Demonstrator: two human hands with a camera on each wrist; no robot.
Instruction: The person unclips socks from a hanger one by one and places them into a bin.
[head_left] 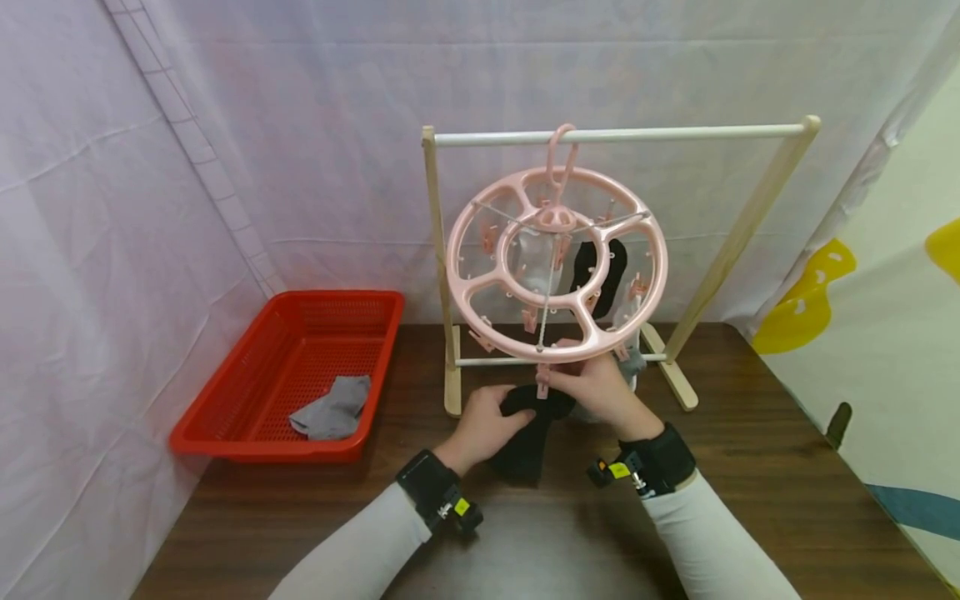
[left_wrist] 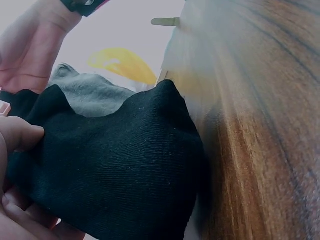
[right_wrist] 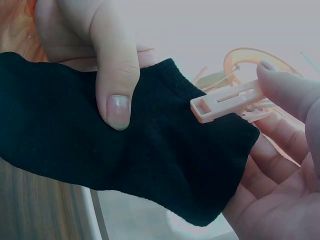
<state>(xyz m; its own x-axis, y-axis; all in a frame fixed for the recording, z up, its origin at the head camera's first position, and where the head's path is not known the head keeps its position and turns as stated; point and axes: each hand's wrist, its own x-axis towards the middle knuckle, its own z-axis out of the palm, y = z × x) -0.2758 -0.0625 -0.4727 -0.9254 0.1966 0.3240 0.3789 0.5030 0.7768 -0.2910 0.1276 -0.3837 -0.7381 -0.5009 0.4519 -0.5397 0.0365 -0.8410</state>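
Note:
A black sock hangs below the front of a round pink drying hanger. My left hand pinches the sock near its cuff, the thumb lying on top in the right wrist view. My right hand holds a pink clothespin by its far end, thumb on it. That clothespin lies over the edge of the sock's cuff, and the right fingers are behind the cuff. In the left wrist view the black sock hangs beside the table top, with a grey sock behind it.
The hanger hooks over the white bar of a wooden rack. Other socks hang from it, including a black one and a white one. To the left, a red basket holds grey cloth on the brown table.

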